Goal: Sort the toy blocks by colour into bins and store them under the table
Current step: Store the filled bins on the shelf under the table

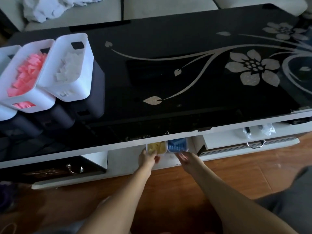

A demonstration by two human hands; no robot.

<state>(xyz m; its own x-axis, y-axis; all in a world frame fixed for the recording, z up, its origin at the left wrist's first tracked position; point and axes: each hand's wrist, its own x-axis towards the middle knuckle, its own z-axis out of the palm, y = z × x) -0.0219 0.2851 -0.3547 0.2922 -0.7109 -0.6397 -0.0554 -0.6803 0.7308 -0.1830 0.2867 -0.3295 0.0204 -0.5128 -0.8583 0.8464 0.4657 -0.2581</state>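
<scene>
At the far left edge a white bin is only partly in view and its contents cannot be read. Just beside it on the table stands a bin of pink blocks, and touching that on its right a bin of white blocks; both sit on the black glass top, which mirrors them. Behind them, a white cloth lies on a sofa. Below the top at left, a dark drawer stands pulled out. In the open space under the middle of the table sit a bin of yellow blocks and, touching its right side, a bin of blue blocks; the white front edge of the table overhangs and hides their far parts. The left hand grips the near end of the yellow bin, thumb up its left corner, fingers curled beneath. The right hand lies just below the blue bin with fingers relaxed and apart, holding nothing; contact cannot be confirmed. Further right, a white drawer stands open, with clear plastic bags inside. A wooden floor lies under both forearms.
</scene>
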